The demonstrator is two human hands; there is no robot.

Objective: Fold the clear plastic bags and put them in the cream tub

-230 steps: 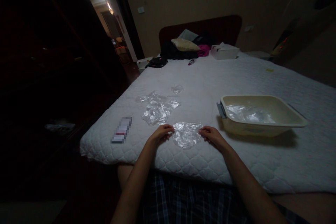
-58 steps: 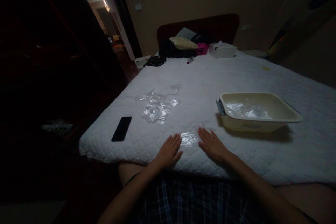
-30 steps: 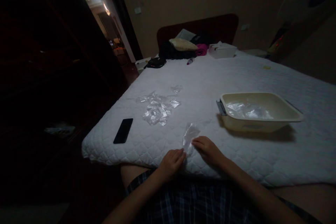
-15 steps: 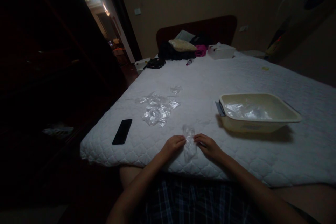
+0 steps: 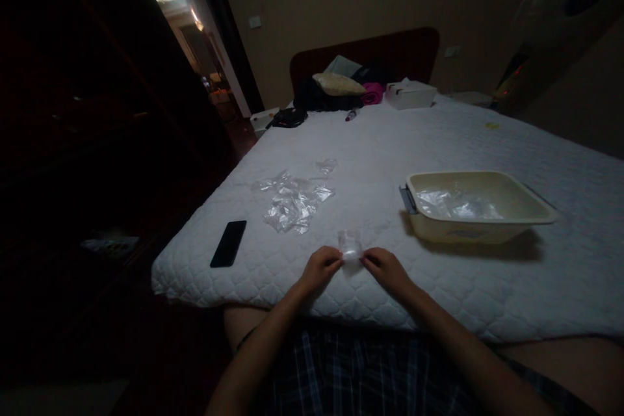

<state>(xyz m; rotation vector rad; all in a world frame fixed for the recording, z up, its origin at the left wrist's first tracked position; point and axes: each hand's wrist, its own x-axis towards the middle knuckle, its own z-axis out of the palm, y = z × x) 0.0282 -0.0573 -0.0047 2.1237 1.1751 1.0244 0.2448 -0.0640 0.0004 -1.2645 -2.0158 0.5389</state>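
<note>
A small folded piece of clear plastic (image 5: 350, 246) lies at the near edge of the white quilted bed (image 5: 390, 143). My left hand (image 5: 319, 268) pinches its left side and my right hand (image 5: 385, 270) pinches its right side, both with fingers closed on it. A loose pile of clear plastic pieces (image 5: 291, 201) lies farther back to the left. A cream plastic basin (image 5: 480, 211) with crumpled clear plastic inside stands to the right.
A black phone (image 5: 228, 243) lies near the bed's left edge. Pillows, dark clothes and a white box (image 5: 410, 94) crowd the headboard end. A small clear scrap (image 5: 326, 165) sits behind the pile. The room to the left is dark, with a lit doorway beyond.
The plastic piece, first spread wide between my hands, has been flattened and folded into a narrow strip, then a small square. My hands have closed in toward each other.
</note>
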